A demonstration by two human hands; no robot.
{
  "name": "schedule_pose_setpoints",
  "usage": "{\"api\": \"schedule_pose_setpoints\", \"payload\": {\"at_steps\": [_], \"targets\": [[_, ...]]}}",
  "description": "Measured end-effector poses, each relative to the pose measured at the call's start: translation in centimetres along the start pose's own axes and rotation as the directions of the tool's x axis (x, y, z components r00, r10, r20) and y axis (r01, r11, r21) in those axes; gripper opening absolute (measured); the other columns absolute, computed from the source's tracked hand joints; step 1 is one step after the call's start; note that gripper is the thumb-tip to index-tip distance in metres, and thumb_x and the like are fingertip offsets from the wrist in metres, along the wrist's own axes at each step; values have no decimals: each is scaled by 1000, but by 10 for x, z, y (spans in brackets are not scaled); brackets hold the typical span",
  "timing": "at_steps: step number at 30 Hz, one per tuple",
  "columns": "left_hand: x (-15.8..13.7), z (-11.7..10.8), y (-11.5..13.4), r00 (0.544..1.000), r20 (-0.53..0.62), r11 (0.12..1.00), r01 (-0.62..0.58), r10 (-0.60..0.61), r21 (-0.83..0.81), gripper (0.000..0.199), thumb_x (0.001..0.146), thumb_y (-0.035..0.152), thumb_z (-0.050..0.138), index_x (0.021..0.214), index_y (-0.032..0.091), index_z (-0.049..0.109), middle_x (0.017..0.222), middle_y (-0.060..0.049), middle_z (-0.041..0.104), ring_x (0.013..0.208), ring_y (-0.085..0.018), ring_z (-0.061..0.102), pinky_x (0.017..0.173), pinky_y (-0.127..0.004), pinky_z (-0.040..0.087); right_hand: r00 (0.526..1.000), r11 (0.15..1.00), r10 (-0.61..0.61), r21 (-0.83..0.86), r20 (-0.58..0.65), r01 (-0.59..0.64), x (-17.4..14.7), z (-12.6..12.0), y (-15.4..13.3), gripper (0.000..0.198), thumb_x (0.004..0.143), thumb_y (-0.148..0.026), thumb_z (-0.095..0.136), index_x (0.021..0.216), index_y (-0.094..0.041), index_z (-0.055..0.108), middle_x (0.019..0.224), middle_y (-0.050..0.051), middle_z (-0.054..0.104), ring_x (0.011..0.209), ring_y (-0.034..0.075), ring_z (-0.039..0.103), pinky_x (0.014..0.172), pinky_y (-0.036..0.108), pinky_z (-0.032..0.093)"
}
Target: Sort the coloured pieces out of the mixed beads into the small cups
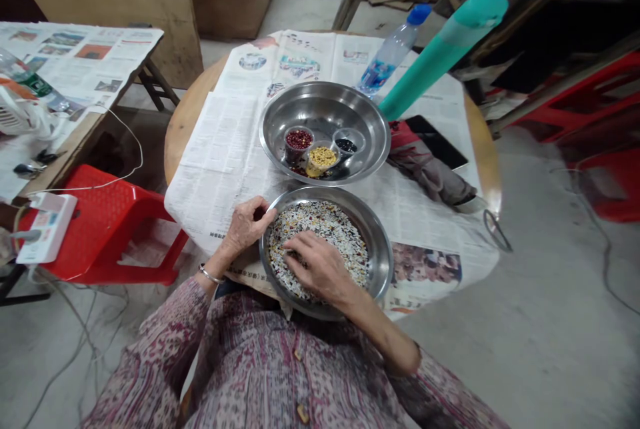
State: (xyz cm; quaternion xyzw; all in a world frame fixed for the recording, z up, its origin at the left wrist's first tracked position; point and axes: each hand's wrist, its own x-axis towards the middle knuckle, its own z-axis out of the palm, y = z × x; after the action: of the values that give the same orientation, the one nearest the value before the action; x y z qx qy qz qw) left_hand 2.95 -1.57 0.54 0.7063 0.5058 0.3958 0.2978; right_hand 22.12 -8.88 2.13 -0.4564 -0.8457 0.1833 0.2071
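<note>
A steel basin (383, 262) at the table's near edge holds a mixed spread of white rice grains with yellow, dark and red beans (320, 215). My left hand (245, 225) is curled at this basin's left rim, its thumb on the edge. Over the grains, my right hand (320, 265) has its fingers bent down into the mix; whatever lies at the fingertips is hidden. A second steel basin (320, 99) stands just beyond. Inside it are clear cups of red beans (299, 139), yellow beans (323, 157) and black beans (346, 145).
Newspaper (215, 142) covers the round table. Behind the far basin stand a blue-capped plastic bottle (390, 59) and a tall green cylinder (440, 59). A folded umbrella (430, 172) and a black flat object (435, 139) lie right. A red stool (110, 222) carries a power strip (50, 225).
</note>
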Motion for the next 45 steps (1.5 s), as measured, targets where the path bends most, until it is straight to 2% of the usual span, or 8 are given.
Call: {"api": "schedule_pose_setpoints", "payload": {"at_steps": [5,9,15,22,29,32,39,45], "targets": [[0,0,0,1000,5,1000,5,-5,-4,20,87,23,62,69,18,54,62,4,55,56,-9,48,60,-24,42,989,982,-114,-140,97,127,2,3,-4,14,95,-20,53,95,-21,67,97,8,68,94,23,57,83,37,47],[-1,0,-1,1000,9,1000,-18,18,-5,19,87,24,62,71,19,54,62,4,55,57,-10,48,59,-24,42,999,958,34,-287,10,-29,1,-8,13,15,89,-13,55,92,-20,67,93,8,68,91,24,57,80,37,45],[0,1,-3,999,-5,999,-38,38,-22,21,87,26,61,70,18,53,62,4,54,56,-9,46,58,-23,40,961,894,208,-364,-179,-262,8,-24,35,13,91,-17,56,91,-20,69,90,6,71,90,22,59,78,34,41],[0,1,-3,999,0,999,-42,42,-22,20,88,26,61,71,19,53,61,4,53,56,-9,46,57,-23,40,974,903,136,-383,-179,-197,21,-14,44,18,95,-18,55,98,-18,72,92,7,73,91,22,62,81,32,40],[-1,2,-4,999,-12,998,-49,48,-26,20,87,24,62,70,18,54,61,5,53,55,-9,46,57,-23,40,979,870,126,-457,-159,-186,26,-17,45,14,93,-21,57,86,-18,69,87,6,72,86,21,61,77,33,37],[-1,2,-4,999,-7,999,-44,44,-23,20,88,25,62,71,18,54,61,5,54,56,-9,46,57,-23,40,973,881,158,-422,-166,-215,26,-18,42,12,89,-20,58,82,-19,66,87,7,71,82,21,60,74,32,36],[-1,2,-5,998,-17,998,-60,60,-16,20,88,25,62,71,18,53,62,4,54,56,-9,47,57,-23,40,973,977,180,-92,-141,-194,22,-12,31,10,85,-18,54,77,-20,60,79,3,64,71,17,57,69,28,40],[0,3,-7,998,-22,998,-65,65,-5,21,88,27,62,71,19,53,62,4,55,57,-9,47,58,-23,41,984,987,144,-62,-105,-151,24,-10,28,10,89,-19,54,85,-21,63,82,3,66,75,17,60,71,28,41]]}}
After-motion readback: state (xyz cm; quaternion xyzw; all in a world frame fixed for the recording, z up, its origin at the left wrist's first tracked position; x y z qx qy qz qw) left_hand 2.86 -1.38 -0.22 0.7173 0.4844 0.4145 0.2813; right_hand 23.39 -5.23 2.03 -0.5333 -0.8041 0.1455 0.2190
